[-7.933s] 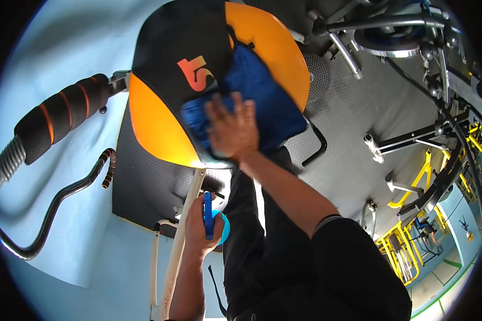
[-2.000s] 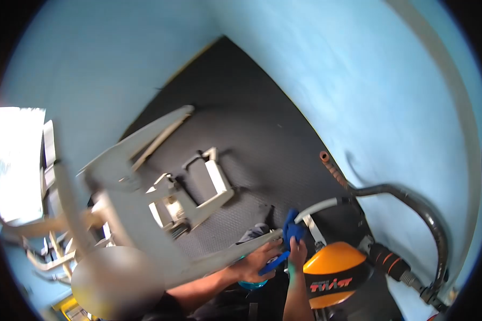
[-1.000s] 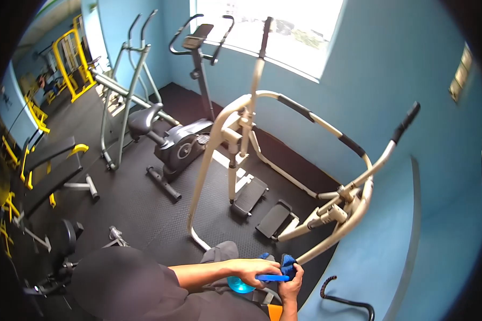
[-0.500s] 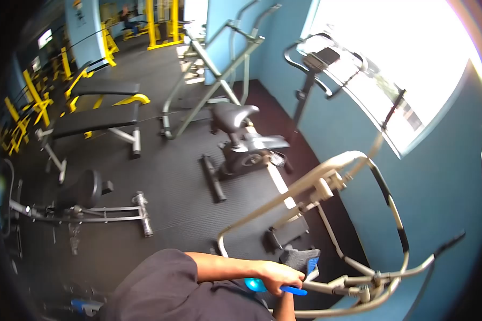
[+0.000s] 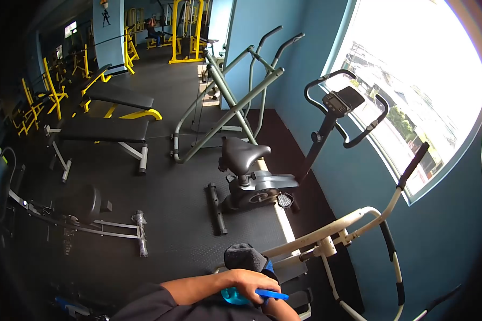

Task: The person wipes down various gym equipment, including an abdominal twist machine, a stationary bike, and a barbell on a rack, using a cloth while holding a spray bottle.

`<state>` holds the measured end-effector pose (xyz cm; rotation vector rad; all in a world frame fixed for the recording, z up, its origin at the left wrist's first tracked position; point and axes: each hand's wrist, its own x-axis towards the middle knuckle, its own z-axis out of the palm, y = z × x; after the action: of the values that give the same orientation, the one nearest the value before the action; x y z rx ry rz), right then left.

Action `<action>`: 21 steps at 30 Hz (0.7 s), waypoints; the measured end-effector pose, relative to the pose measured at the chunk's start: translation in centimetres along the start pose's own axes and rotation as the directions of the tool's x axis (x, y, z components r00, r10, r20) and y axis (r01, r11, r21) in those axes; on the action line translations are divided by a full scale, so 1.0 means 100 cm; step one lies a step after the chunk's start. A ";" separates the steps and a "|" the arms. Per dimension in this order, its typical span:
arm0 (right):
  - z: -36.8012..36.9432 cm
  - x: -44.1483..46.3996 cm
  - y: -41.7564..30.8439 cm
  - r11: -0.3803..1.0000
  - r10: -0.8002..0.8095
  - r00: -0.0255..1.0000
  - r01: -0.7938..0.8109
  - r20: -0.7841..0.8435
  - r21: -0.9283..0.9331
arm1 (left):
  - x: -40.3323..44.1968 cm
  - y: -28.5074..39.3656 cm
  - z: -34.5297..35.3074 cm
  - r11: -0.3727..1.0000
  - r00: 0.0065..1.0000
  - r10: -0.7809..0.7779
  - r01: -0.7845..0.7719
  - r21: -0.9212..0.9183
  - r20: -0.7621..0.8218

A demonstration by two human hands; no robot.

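Observation:
Near the bottom centre, my left hand [image 5: 250, 284] is closed on a spray bottle [image 5: 234, 296] with a clear turquoise body and a bright blue trigger top. My right hand is mostly hidden behind it; only the wrist and forearm show, and its fingers cannot be made out. Just beyond the hands is a bunched grey fabric [image 5: 246, 258] with a dark part. A blue cloth [image 5: 269, 266] shows at its right edge, close to my hidden right hand.
An exercise bike [image 5: 245, 156] stands ahead, with a grey-green elliptical [image 5: 235, 107] behind it. A cream elliptical frame [image 5: 326, 231] is close at the right, below a window [image 5: 412, 101]. Benches [image 5: 104, 130] stand left. A person [image 5: 153, 33] sits far back.
The view has swung from the orange and black machine to the wider room. My right hand has left that machine's seat and come beside my left, which still holds the bottle.

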<state>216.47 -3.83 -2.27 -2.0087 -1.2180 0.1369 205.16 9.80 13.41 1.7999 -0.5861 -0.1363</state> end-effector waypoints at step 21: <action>0.182 0.228 -0.191 0.527 -0.470 0.576 0.791 0.668 -0.311 | -0.320 -0.025 -0.069 0.742 0.259 -0.463 0.636 -0.211 -0.847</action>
<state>206.85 29.13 3.97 -1.8506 -2.5987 -0.1269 180.83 30.80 6.78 1.8764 0.8627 0.3806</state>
